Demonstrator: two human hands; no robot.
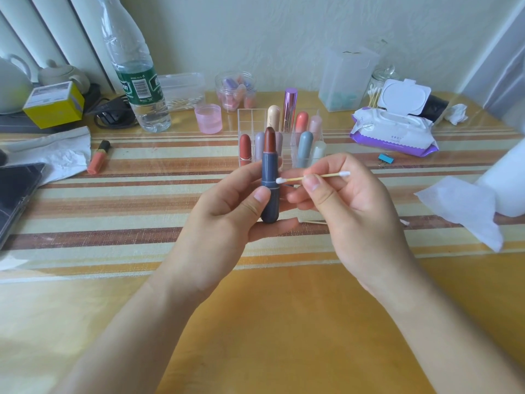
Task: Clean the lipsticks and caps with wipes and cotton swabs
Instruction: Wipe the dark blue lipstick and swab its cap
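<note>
Smearing threatens: your left hand [227,203] fingers clamp the uncapped lipstick [269,177] mid-frame; your right hand [335,200] pinches the cotton swab [312,177], whose tip could gouge the exposed bullet.

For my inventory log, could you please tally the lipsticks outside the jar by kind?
Rounded pastel capsule lipsticks in clear acrylic rack: 8 (one partly hidden)
Metallic pink tube lipstick in rack: 1
Open dark-blue lipstick with brown bullet, in left hand: 1
Orange black-capped lip tube lying flat: 1
Total: 11
</note>
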